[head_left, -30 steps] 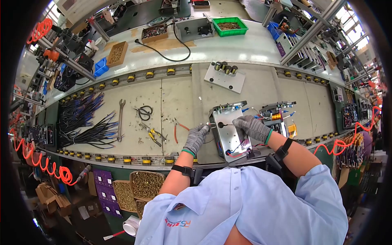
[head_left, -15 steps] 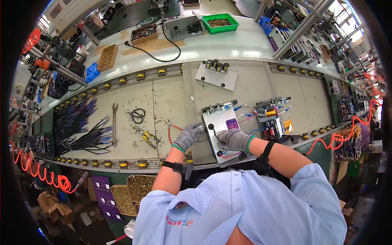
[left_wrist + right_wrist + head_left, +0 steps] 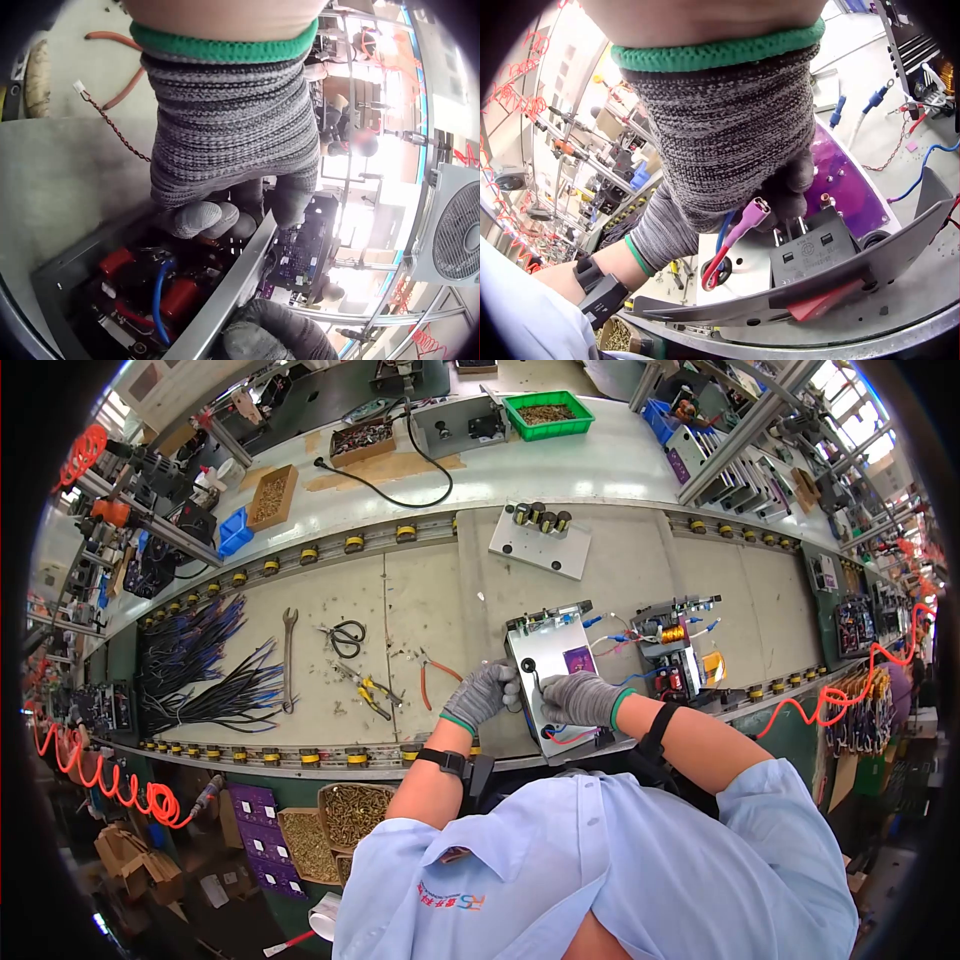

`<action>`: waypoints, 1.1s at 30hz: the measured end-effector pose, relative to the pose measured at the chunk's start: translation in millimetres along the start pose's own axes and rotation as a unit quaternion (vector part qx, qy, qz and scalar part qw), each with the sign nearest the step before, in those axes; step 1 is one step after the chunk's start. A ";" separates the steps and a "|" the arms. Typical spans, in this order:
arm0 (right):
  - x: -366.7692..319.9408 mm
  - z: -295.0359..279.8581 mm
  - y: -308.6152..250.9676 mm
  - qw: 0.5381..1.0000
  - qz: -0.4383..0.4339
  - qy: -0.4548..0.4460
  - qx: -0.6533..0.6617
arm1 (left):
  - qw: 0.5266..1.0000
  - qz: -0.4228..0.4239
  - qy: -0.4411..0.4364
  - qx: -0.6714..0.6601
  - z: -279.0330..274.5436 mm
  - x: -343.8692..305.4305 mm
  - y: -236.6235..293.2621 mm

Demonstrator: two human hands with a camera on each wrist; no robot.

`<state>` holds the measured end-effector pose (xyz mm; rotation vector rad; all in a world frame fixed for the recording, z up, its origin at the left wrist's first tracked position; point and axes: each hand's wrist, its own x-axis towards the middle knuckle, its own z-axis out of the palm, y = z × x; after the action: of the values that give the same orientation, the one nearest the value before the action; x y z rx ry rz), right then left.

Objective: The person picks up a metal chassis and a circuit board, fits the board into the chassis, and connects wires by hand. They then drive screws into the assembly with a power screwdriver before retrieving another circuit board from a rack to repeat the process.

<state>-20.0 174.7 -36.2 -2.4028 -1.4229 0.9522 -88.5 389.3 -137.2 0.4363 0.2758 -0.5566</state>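
A silver metal box (image 3: 558, 660) stands tilted in front of the person, with a purple board (image 3: 578, 659) on its face. My left hand (image 3: 484, 695) grips its left edge; in the left wrist view the fingers (image 3: 206, 220) reach inside past the panel (image 3: 225, 300), near red parts and a blue wire (image 3: 159, 300). My right hand (image 3: 580, 700) lies over the silver face, its fingers curled round a wire (image 3: 538, 685). In the right wrist view a red wire with a pink connector (image 3: 754, 214) stands beside that hand (image 3: 735, 142), above a black socket (image 3: 814, 251); its fingertips are partly hidden.
An opened unit with a copper coil (image 3: 672, 633) lies to the right. Pliers (image 3: 370, 690), scissors (image 3: 345, 639), a wrench (image 3: 290, 660) and black cable bundles (image 3: 215, 685) lie left. A silver plate with black cylinders (image 3: 540, 545) sits behind. Trays of screws (image 3: 355, 812) stand below the bench edge.
The right hand has moved left and down over the silver face, uncovering the purple board. The left hand stays at the box's left edge, its fingers more curled.
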 end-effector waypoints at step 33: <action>24.0 -34.1 -0.1 0.940 -0.090 0.278 0.175 | 0.905 -0.088 0.355 0.219 42.4 -44.7 18.3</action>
<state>8.8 200.2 -20.0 -2.0071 -1.1195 0.3853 -108.9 403.3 -78.0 1.0622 0.9071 -0.6227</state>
